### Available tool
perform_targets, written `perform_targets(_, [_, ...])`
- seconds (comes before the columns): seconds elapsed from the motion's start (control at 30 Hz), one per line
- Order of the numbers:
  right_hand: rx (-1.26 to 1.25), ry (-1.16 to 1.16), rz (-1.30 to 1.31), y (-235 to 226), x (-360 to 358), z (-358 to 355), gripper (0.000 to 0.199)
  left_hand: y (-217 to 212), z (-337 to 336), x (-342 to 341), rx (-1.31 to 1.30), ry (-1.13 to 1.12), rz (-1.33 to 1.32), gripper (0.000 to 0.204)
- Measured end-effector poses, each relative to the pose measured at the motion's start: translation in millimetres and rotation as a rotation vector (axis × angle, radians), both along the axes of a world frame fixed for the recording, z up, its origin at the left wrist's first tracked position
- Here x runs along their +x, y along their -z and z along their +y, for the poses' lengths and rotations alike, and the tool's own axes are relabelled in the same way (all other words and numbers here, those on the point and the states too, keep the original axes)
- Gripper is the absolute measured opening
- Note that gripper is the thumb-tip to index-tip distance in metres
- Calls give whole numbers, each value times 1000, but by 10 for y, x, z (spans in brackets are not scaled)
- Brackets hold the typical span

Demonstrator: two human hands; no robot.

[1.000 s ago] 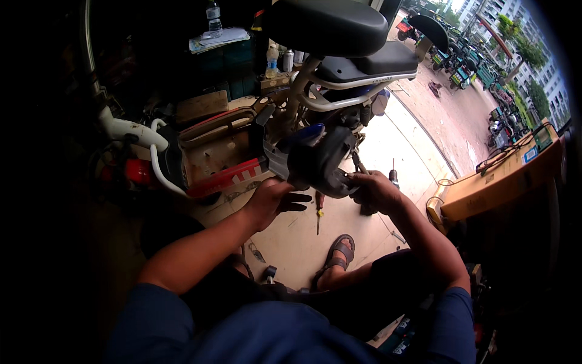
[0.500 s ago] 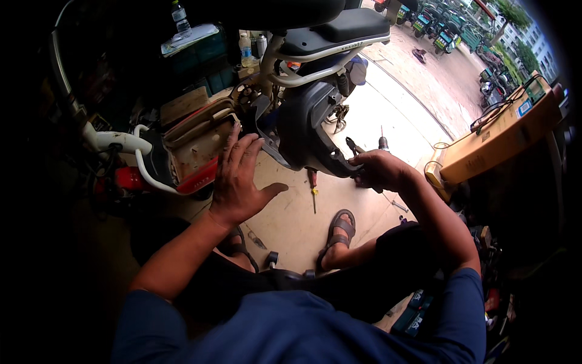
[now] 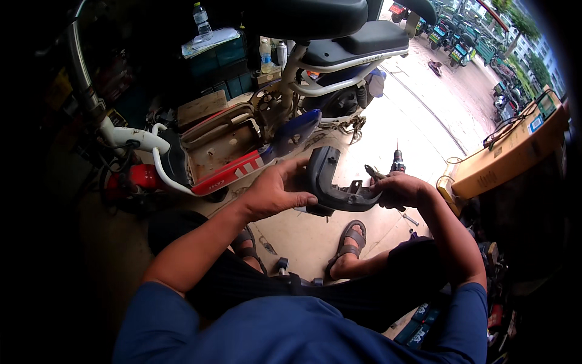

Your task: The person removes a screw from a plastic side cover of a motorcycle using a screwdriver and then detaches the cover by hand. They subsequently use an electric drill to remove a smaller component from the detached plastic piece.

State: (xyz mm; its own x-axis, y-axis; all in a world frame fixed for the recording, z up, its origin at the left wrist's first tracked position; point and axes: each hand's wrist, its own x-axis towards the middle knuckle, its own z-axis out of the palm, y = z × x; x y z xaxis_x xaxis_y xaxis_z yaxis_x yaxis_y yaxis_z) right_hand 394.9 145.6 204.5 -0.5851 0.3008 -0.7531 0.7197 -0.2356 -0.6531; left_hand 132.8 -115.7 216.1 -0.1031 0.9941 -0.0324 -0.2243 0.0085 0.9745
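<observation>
A curved black plastic cover (image 3: pixel 324 185), bent like an L, is held up over the floor between my hands. My left hand (image 3: pixel 276 193) grips its left side, with the thumb along the near edge and the fingers partly hidden behind it. On the other end, my right hand (image 3: pixel 403 191) is closed around the cover's tip. A dark tool with jaws like pliers (image 3: pixel 374 173) also sticks out from my right fingers. Beyond the cover stands an electric bike with a black seat (image 3: pixel 357 45), a white frame and a red footboard (image 3: pixel 233 170).
A drill (image 3: pixel 398 161) stands on the floor past my right hand. Close by lies a small metal rod (image 3: pixel 410 219). An orange-yellow box (image 3: pixel 503 155) with cables is at the right. Bottles (image 3: pixel 202 21) and dark crates (image 3: pixel 215 57) stand at the back left. Parked vehicles (image 3: pixel 451 39) show outside.
The black cover has come away from beside the bike, nearer to me and turned. My left hand, spread in the air before, now grips it. The bike's blue side panel is uncovered.
</observation>
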Motion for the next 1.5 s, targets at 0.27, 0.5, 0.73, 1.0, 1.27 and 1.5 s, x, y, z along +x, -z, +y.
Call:
perform_targets(0.27, [-97,117,204,301,158,175,42,86,36,47,-118,-65,-230,39])
perform_targets(0.5, [66,328,451,174,308,473,38,260,48,-117,-134,-254,-154,28])
perform_targets(0.73, [103,820,383,1205,1419,410,38,355,114,-96,-151,-333,-221,26])
perform_targets(1.0, [-119,1440,298,2672,1995,-320,31,512,190,-88,-212,-382,-150,26])
perform_targets(1.27, [-216,1199,147,3327,1789,-268,31,558,263,-49,-245,-376,-200,24])
perform_targets(1.5, [-265,1015,93,3739,1650,-46,31,564,263,-66,-293,-333,-221,27])
